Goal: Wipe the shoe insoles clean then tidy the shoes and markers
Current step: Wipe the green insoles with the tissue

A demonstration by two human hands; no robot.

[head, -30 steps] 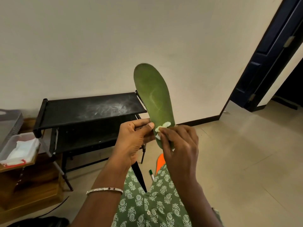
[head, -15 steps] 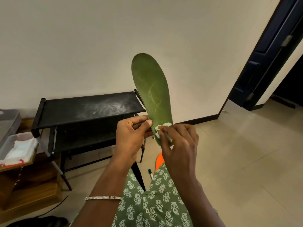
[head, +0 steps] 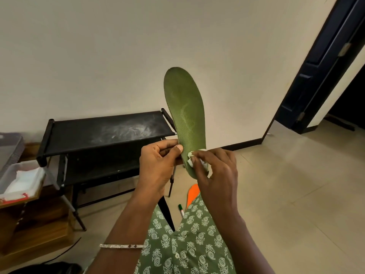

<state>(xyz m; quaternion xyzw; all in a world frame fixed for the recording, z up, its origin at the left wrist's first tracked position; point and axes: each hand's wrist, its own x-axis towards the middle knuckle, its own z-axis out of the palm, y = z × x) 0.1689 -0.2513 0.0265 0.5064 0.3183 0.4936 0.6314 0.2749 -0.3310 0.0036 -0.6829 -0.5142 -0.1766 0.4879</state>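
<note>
Floor (head: 296, 194): pale beige tiles, meeting a dark skirting at the wall.
On the floor: a green-capped marker (head: 180, 210) lies just beside an orange insole (head: 192, 194), which is partly hidden by a patterned knee.
Rack (head: 45, 143): black, on thin legs, against the wall.
Top shelf (head: 110, 133): dark surface with whitish dusty smears.
Lower shelf (head: 102, 167): in shadow, contents unclear.
Wooden stand (head: 29, 224): left of the rack, bearing a clear tray (head: 7, 171) with white cloth inside.

Insole (head: 184, 107): olive green, fine mesh texture
Cloth (head: 197, 162): white
Garment (head: 189, 242), below insole: green, white paisley print
Rack (head: 102, 133), left of insole: black
</note>
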